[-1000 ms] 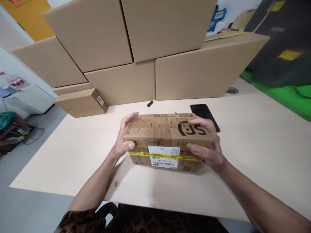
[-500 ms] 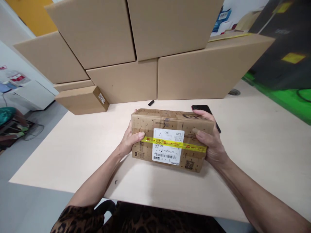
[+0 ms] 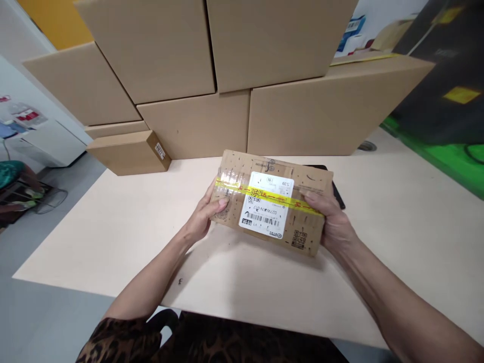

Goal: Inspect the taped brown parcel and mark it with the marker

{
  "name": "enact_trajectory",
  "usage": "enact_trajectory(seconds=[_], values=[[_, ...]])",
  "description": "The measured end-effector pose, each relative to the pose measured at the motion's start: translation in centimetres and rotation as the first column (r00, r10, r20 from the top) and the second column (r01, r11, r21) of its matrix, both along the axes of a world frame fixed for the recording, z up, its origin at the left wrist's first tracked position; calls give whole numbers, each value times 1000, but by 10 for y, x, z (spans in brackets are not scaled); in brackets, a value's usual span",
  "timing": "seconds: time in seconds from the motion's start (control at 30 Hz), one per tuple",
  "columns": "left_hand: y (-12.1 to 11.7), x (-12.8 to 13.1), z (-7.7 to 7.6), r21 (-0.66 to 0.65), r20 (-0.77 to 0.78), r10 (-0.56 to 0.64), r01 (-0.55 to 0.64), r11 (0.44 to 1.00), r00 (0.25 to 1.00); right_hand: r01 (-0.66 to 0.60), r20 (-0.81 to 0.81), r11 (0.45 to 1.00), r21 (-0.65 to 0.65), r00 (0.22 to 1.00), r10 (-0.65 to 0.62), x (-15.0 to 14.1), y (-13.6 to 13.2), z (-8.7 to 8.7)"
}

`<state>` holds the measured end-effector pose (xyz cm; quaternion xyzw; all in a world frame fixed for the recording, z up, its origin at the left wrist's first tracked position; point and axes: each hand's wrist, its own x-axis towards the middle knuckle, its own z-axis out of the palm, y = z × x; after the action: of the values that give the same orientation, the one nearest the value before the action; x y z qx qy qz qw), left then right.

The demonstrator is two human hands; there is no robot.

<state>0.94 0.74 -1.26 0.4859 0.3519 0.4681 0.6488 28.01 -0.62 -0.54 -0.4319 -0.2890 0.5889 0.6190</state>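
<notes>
Between my two hands is a brown cardboard box (image 3: 230, 214), held above the table with its labelled face tilted up toward me. A white shipping label (image 3: 264, 214) and a strip of yellow tape (image 3: 287, 201) cross that face. My left hand (image 3: 206, 214) grips the left end, thumb on the front and fingers hidden behind. My right hand (image 3: 333, 222) clasps the right end the same way, thumb near the tape. Behind the box's right side lies a black phone (image 3: 338, 194), partly covered.
Large cardboard boxes (image 3: 302, 118) are stacked along the back of the pale table (image 3: 94, 242). A smaller flat box (image 3: 124, 154) lies at the back left. Past the right edge are a green surface (image 3: 446, 166) and a dark case. At far left, part of a person (image 3: 17, 176) shows.
The box has tipped back and tilted, so its logo side has gone from sight and the labelled face points up at me. Both hands keep their hold.
</notes>
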Motion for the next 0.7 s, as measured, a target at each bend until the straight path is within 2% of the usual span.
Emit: enact_trajectory(seconds=[0.1,0.23,0.3,0.4,0.53,0.6,0.7], values=[[-4,-3,-7,110,-90,24,-14,994,996,8,-10,998,-68,1000,-8,2,1,8],[-11,-2,-9,390,-156,169,-97,916,973,-132,-13,977,-170,991,131,5,4,12],[-11,-1,-8,427,-123,188,-119,896,974,-175,5,968,-177,984,179,4,5,9],[-5,0,-8,352,-54,167,-138,926,984,-173,50,981,-81,983,178,3,3,2],[7,0,-7,105,99,206,-216,971,974,-26,168,990,136,986,3,4,4,-8],[10,-2,-5,9,133,219,-222,975,967,-36,208,980,197,978,-6,6,6,-13],[12,-5,1,-24,138,227,-226,974,964,-104,248,963,247,968,41,7,9,-18]])
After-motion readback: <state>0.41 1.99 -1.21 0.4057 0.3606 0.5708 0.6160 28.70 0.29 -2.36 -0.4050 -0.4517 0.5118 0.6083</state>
